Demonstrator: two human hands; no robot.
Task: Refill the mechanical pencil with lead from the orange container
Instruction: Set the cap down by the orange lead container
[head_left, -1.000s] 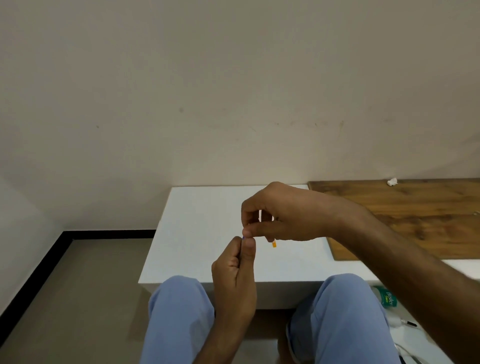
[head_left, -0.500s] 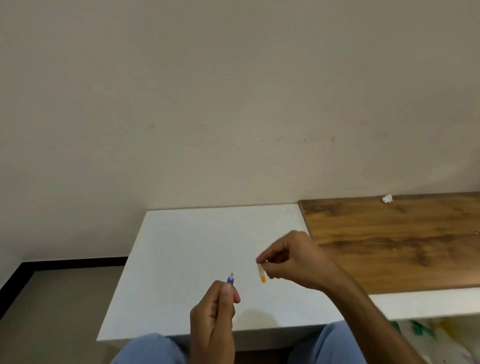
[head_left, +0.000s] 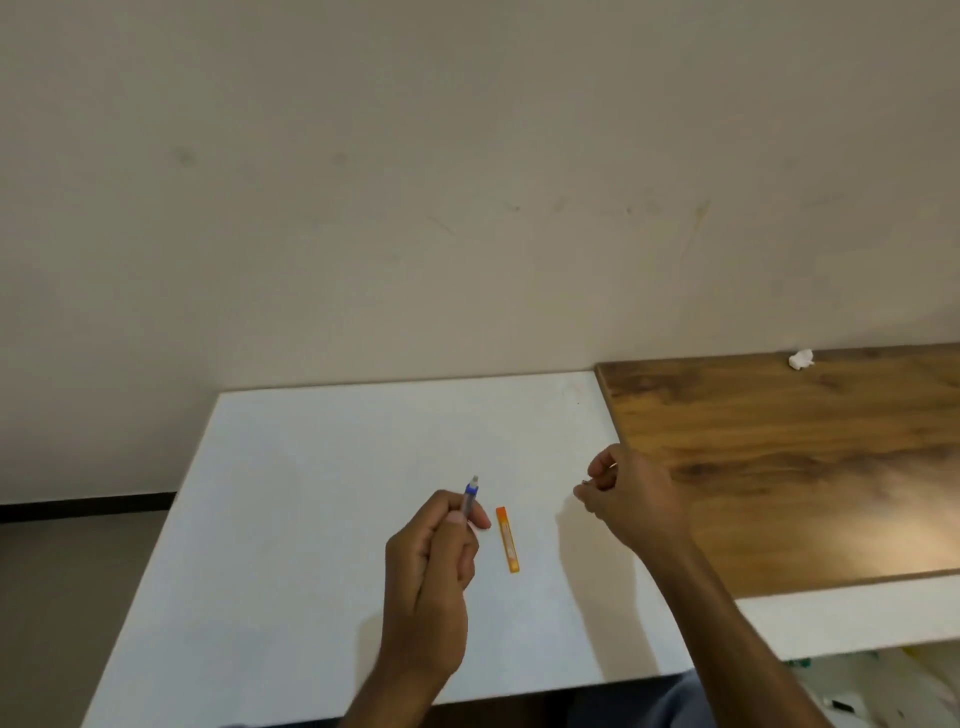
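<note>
White table carries everything. Left hand grips the mechanical pencil upright, fingers curled round the barrel, blue end poking out on top. Orange container lies flat on the table just right of that hand, untouched. Right hand further right, fingertips pinched together; can't tell what's between them. Wooden board beyond, white crumpled scrap at its far edge.
</note>
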